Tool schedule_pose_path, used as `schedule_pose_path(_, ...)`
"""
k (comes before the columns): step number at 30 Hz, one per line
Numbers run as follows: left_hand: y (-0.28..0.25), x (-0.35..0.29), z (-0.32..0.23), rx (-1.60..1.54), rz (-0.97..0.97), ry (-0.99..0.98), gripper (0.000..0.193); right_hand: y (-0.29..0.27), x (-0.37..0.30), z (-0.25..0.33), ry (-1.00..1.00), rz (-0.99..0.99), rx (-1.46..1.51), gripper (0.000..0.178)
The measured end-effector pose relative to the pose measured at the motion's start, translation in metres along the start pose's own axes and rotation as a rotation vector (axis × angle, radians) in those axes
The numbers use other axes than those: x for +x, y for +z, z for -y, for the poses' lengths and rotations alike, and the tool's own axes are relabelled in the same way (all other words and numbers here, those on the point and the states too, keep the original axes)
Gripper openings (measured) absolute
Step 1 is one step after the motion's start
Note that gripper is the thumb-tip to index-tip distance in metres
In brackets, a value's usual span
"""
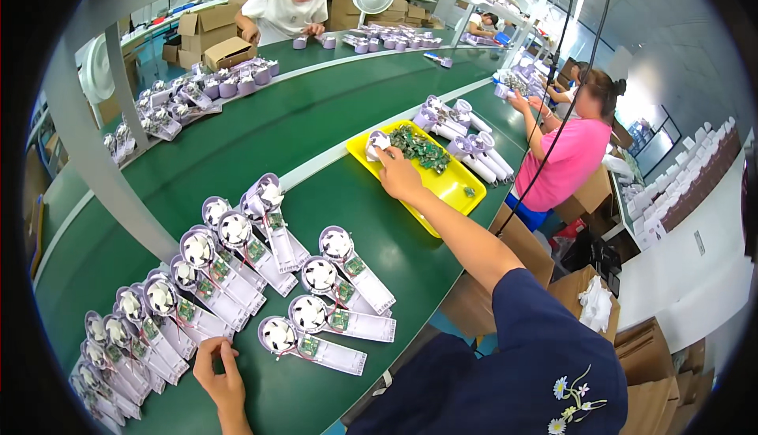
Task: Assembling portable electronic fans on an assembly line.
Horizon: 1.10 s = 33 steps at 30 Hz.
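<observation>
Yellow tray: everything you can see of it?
The yellow tray is shallow, oblong, round-cornered and rimmed, plastic-looking, lying flat and slantwise on the green bench. Green circuit boards heap along its far side; one board sits apart near its right end. The right hand is over its left half; contact is unclear.

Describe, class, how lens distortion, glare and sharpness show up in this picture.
Head view: the long green work surface curves, and black rounds off the corners; head view: white glare washes out the bright window; head view: the bare right hand and shallow yellow plastic tray look fairly sharp.
</observation>
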<state>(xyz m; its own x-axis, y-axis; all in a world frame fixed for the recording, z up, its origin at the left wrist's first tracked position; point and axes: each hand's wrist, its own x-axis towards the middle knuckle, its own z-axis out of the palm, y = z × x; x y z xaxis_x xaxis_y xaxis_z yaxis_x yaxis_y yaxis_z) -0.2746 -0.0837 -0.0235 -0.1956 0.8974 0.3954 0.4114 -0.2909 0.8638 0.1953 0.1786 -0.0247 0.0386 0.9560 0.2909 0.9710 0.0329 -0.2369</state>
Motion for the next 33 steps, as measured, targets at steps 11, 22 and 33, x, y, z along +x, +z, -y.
schedule_pose_path(11, 0.0, 0.005, 0.0, -0.099, 0.027, -0.14, 0.011, 0.007, 0.007, -0.018, -0.217, -0.146, 0.081, 0.039)
schedule_pose_path(22, -0.001, 0.004, 0.007, -0.123, 0.03, -0.188, 0.01, -0.056, -0.042, 0.02, -0.24, -0.17, 0.322, 0.039)
schedule_pose_path(33, -0.007, -0.006, 0.011, -0.107, -0.011, -0.147, 0.01, -0.077, -0.21, 0.073, -0.293, 0.006, 0.328, 0.05)
